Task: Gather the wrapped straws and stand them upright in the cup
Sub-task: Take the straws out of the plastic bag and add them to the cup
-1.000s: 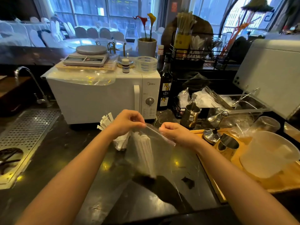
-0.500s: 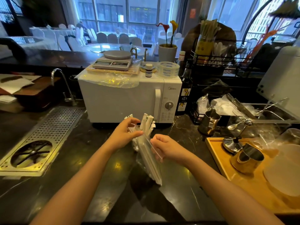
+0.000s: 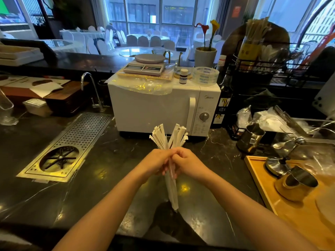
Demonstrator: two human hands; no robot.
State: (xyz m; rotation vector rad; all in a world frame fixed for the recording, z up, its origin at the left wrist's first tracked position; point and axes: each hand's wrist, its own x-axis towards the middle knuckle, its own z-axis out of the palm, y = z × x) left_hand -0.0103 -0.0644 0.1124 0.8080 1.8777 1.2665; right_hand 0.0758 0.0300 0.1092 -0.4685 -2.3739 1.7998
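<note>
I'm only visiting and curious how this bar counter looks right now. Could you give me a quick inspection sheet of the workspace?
Surface: dark glossy counter, with a metal drain grate set into it.
Job's things: wrapped straws bundled upright, lower ends near the counter; no cup for them clearly seen.
Clutter: white microwave carrying a scale; dark bottle; metal pitcher; wooden tray with metal cups.
Hands: left hand and right hand both closed around the bundle.
Cables: nothing seen.
Surroundings: windows, covered dining chairs, faucet.
</note>
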